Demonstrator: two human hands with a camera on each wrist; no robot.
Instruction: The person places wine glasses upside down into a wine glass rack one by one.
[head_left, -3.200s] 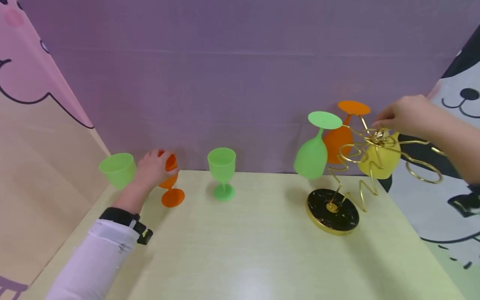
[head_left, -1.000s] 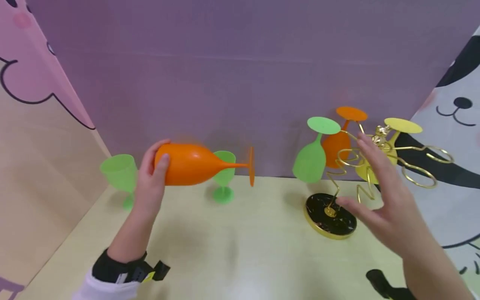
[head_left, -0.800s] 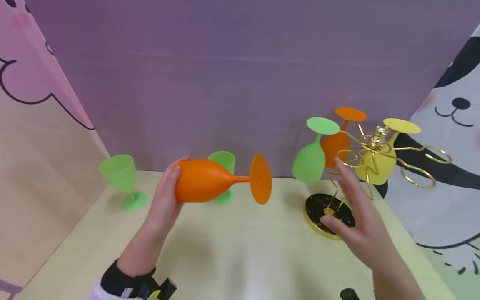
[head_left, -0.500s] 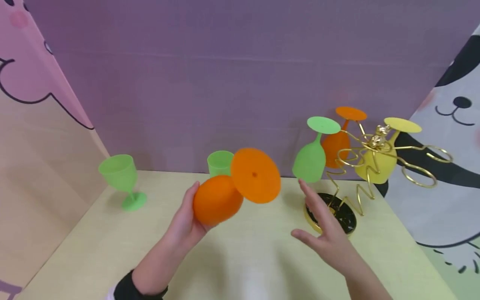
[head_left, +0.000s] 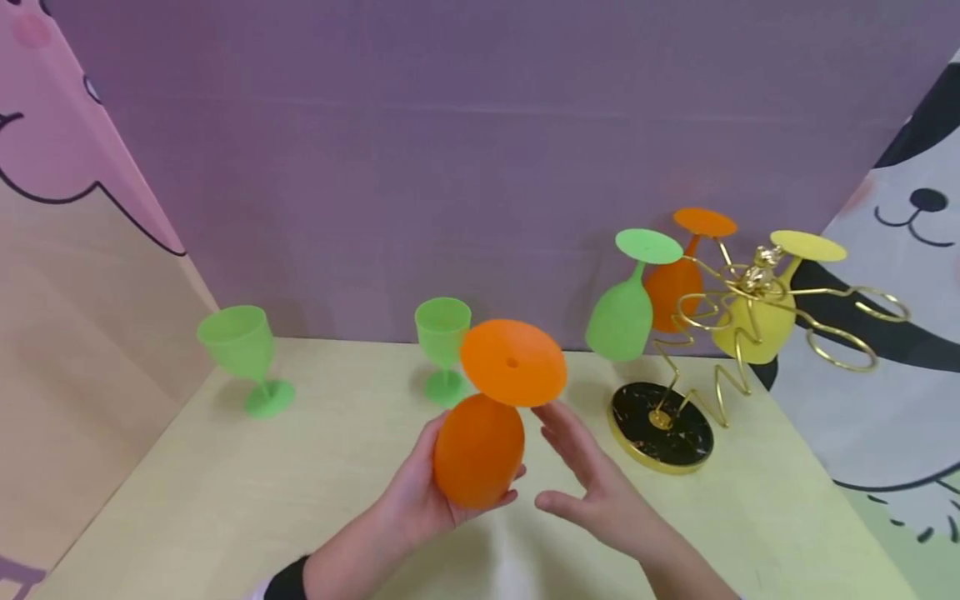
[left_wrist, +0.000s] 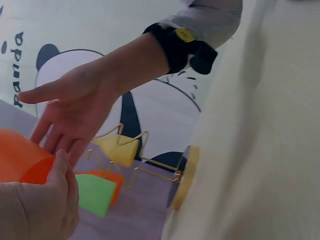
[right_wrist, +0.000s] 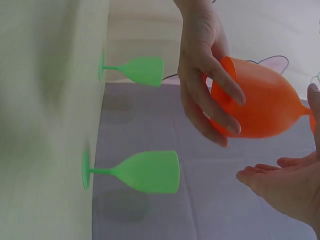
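Note:
My left hand [head_left: 420,496] grips an orange plastic goblet [head_left: 480,454] by its bowl, foot up and tipped toward me, above the table. In the right wrist view, the fingers [right_wrist: 212,107] of that hand wrap the goblet's rim. Close by on the right, my right hand [head_left: 600,496] is spread with its fingertips beside the goblet's foot; whether they touch it is unclear. Behind stands a gold wire rack [head_left: 723,383] on a round black base [head_left: 660,417]. Upside down on it hang a green goblet [head_left: 621,321], another orange goblet [head_left: 673,292] and a yellow goblet [head_left: 757,329].
One green goblet [head_left: 444,325] stands upright behind the held one, partly covered by its foot. Farther left, a second green goblet [head_left: 238,342] stands near the back left corner. A purple backdrop [head_left: 375,208] closes the rear of the table [head_left: 322,433].
My left hand has picked up the orange goblet, carried it right and toward me, and turned it foot up. The right hand has left the rack and come over beside the goblet.

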